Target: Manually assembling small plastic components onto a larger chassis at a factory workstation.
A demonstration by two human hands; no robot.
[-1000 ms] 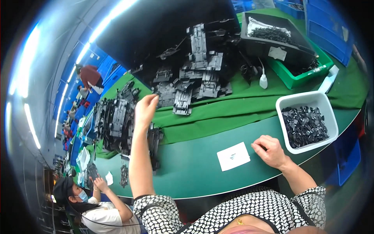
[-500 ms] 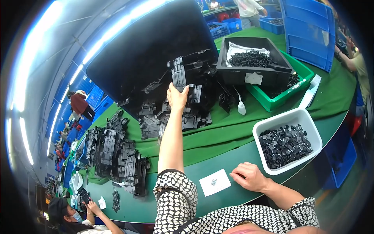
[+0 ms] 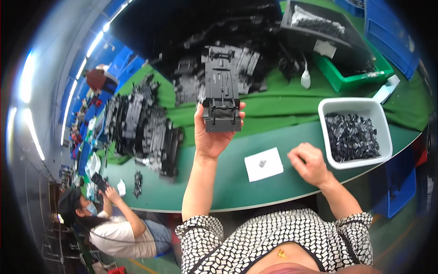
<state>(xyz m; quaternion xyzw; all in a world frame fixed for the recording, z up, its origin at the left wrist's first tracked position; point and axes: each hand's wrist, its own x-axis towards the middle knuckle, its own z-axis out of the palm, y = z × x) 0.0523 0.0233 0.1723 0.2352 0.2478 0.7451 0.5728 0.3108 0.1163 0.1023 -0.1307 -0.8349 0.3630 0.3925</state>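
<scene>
My left hand (image 3: 213, 145) grips the lower end of a long black moulded plastic part (image 3: 221, 86), its fingers wrapped round both edges. The part has ribs, slots and a crossbar near the hand, and is raised over the green table. My right hand (image 3: 311, 164) rests at the table's near side with its fingers curled together; whatever they may hold is hidden. Just left of it lies a white card (image 3: 276, 157) with a small grey mark or piece in its middle. A white tub (image 3: 322, 119) of small black pieces (image 3: 350, 137) stands right of that hand.
Several similar black parts (image 3: 141, 123) are stacked at the left; more lie in a heap (image 3: 187, 84) beyond my left hand. A black bin (image 3: 315, 34) sits in a green crate (image 3: 340, 82) at the far right. A co-worker (image 3: 123, 228) sits at the lower left.
My left hand has drawn the black plastic part from the heap back toward me. The view has tilted down. My right hand stays curled beside the card.
</scene>
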